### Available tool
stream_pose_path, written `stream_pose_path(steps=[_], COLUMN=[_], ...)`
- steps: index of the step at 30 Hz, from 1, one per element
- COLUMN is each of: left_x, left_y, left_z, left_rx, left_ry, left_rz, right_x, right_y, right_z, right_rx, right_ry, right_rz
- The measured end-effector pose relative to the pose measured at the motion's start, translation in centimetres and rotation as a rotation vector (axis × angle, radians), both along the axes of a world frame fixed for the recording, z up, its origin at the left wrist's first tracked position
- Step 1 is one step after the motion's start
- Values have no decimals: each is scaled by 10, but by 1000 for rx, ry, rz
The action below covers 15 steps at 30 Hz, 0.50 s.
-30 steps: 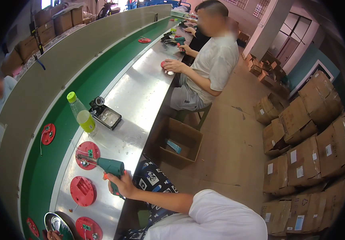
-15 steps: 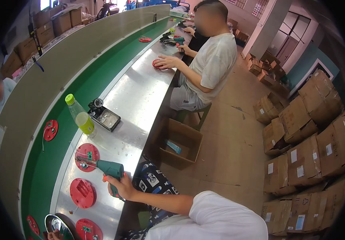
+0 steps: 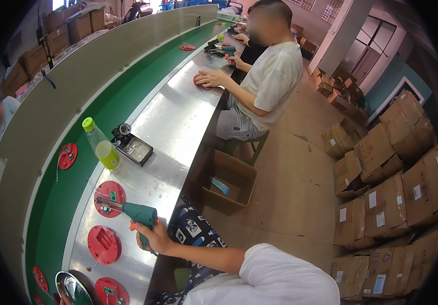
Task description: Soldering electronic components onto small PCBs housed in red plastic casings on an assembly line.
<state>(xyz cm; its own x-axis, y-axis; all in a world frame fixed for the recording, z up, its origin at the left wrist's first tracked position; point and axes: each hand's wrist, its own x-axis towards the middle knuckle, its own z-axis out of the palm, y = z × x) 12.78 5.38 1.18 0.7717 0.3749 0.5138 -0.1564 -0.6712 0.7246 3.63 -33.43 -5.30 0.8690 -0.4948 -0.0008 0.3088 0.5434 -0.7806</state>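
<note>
In my right hand (image 3: 153, 238) is a green pistol-shaped soldering gun (image 3: 140, 214), fingers wrapped round its grip. Its metal tip reaches over a red round housing (image 3: 113, 207) with a small green circuit board and thin wires; whether it touches cannot be told. At the lower left edge, my left hand (image 3: 65, 300) shows only a few fingers, closed on a shiny round metal dish (image 3: 74, 287). Between the hands lies a second red housing (image 3: 104, 245) with rectangular recesses. A third red housing (image 3: 111, 292) with a green board is beside the dish.
Beyond the gun stand a bottle with a green cap (image 3: 102, 147) and a black soldering stand (image 3: 133, 148). A green belt (image 3: 46, 213) with red housings runs along a low partition. A co-worker (image 3: 270, 76) sits farther up the bench. An open carton (image 3: 229, 178) is on the floor.
The red housings on the green belt have shifted slightly away from me along it. My left hand and the dish have moved a little. My right hand and the soldering gun look nearly still.
</note>
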Motion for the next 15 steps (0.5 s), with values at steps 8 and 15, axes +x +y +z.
stream_pose_path(steps=[8, 15], left_x=[9, 22], left_y=[30, 50], left_z=[-29, -48], left_rx=[-80, -250], left_ry=[-22, -180], left_rz=[-63, -403], right_x=[2, 2], right_y=[0, -1], right_z=[-17, -13], right_rx=[-21, -13], right_ry=[-1, -8], right_rz=[44, 49])
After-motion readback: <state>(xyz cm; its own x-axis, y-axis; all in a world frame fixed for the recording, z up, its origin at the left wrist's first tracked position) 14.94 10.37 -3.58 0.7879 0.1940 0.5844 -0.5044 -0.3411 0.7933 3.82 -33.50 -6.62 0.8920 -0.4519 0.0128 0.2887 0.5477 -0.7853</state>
